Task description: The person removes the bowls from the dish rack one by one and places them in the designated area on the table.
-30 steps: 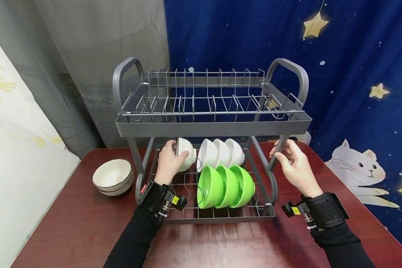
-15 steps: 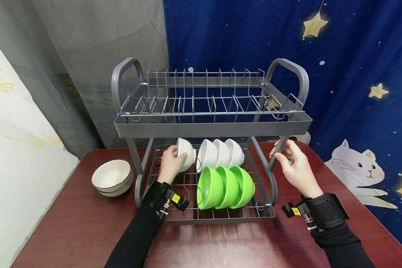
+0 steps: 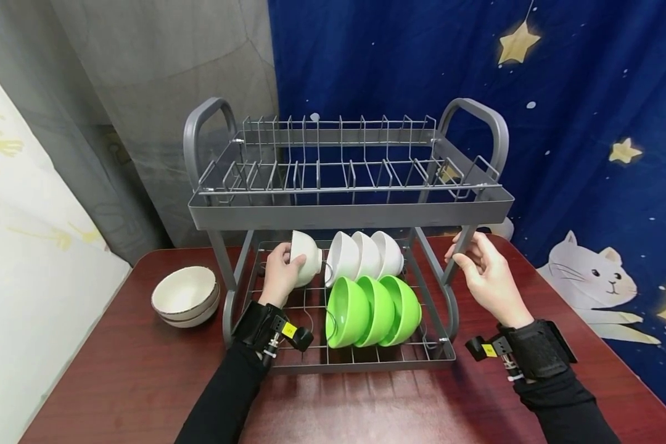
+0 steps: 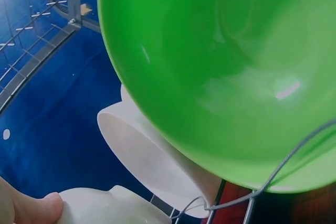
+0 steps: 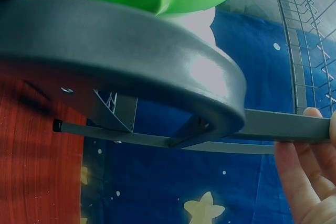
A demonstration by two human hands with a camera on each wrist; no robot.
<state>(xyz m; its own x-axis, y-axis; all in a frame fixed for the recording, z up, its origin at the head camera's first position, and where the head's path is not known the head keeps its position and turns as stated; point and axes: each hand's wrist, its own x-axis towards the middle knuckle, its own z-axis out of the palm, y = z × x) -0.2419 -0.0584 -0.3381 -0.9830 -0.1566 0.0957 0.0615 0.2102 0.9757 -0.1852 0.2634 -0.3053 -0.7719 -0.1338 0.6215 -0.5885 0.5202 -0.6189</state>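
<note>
In the head view my left hand [image 3: 280, 275] grips a cream bowl [image 3: 308, 259] by its rim side, the bowl tipped on its side over the lower tier at the back left. The left wrist view shows my thumb [image 4: 42, 208] against that bowl [image 4: 110, 205]. To its right, three white bowls [image 3: 343, 259] lean in a row, with three green bowls [image 3: 348, 311] leaning in front of them. My right hand [image 3: 491, 277] holds the right front post of the grey two-tier dish rack [image 3: 355, 216], and the right wrist view shows fingers [image 5: 294, 174] around this post [image 5: 283, 125].
Stacked cream bowls [image 3: 185, 296] stand on the red-brown table [image 3: 144, 376], left of the rack. The rack's upper tier, with wire dividers [image 3: 322, 176], overhangs the bowls. Behind hang a grey curtain [image 3: 161, 92] and a blue star-patterned curtain [image 3: 366, 55].
</note>
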